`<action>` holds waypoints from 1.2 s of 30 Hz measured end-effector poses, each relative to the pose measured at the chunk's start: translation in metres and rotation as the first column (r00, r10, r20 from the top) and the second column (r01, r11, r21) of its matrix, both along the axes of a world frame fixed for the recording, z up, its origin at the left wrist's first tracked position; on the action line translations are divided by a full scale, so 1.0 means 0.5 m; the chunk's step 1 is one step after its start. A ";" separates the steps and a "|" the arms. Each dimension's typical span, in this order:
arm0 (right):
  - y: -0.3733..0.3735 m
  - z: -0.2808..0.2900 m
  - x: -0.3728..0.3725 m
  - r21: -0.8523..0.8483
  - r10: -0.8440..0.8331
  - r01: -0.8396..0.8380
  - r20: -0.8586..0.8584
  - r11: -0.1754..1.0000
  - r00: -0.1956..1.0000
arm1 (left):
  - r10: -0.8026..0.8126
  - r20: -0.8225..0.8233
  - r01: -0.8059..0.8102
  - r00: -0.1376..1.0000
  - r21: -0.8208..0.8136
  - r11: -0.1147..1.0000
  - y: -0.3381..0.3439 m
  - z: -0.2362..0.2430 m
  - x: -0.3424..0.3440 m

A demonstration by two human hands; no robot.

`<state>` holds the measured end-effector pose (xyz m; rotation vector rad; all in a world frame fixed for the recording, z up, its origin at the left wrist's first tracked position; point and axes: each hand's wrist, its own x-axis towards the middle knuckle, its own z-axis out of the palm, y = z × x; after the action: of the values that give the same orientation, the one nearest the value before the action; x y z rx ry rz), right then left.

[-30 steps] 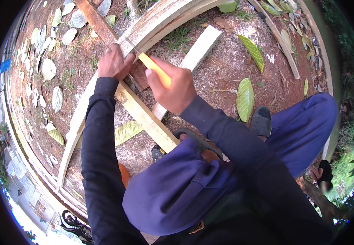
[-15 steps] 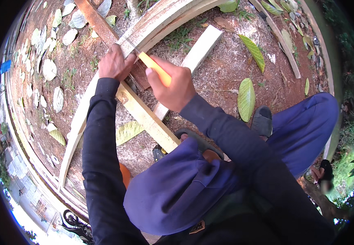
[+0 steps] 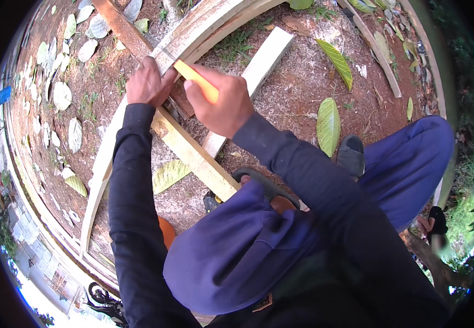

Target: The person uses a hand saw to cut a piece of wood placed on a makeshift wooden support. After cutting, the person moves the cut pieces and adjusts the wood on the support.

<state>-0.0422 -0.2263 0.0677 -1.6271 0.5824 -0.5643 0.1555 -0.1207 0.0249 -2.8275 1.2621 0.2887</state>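
Observation:
My right hand point(image 3: 220, 104) is wrapped round the orange handle point(image 3: 199, 82) of a tool whose thin metal blade point(image 3: 168, 53) lies across a long pale board point(image 3: 204, 24). My left hand point(image 3: 147, 85) grips that board just left of the blade, fingers curled over it. Under it, a reddish plank point(image 3: 122, 30) and a yellowish plank point(image 3: 193, 156) run diagonally. A shorter pale piece point(image 3: 264, 60) rests on the ground to the right.
A black-and-yellow tool point(image 3: 212, 201) and an orange object point(image 3: 167, 229) lie near my knee. Leaves point(image 3: 329, 123) and a narrow strip of wood point(image 3: 379, 60) are on the soil. A person point(image 3: 434, 224) shows partly at the right edge.
My right hand and the orange-handled tool have shifted slightly up and to the left along the cut. The whole view has moved a little; my left hand keeps its grip on the board.

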 end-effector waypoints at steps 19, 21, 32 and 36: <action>0.044 0.045 -0.321 0.086 0.113 -0.099 -0.174 0.991 0.978 | 0.034 0.009 -0.034 0.999 0.015 0.999 0.010 0.009 -0.001; 0.036 0.063 -0.337 0.073 0.106 -0.097 -0.138 0.993 0.985 | 0.030 0.005 -0.030 1.000 0.021 0.999 0.011 0.013 -0.011; 0.024 0.004 -0.122 0.073 0.050 -0.047 -0.044 0.996 0.998 | 0.018 0.035 -0.017 0.999 -0.003 1.000 0.002 -0.002 0.001; 0.043 0.078 -0.340 0.073 0.124 -0.114 -0.162 0.991 0.979 | 0.088 -0.023 -0.087 0.996 0.025 0.996 0.010 0.017 -0.016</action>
<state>-0.2125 -0.2050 0.1066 -1.6459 0.6144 -0.3207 0.1473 -0.1159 0.0335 -2.8722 1.1329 0.3388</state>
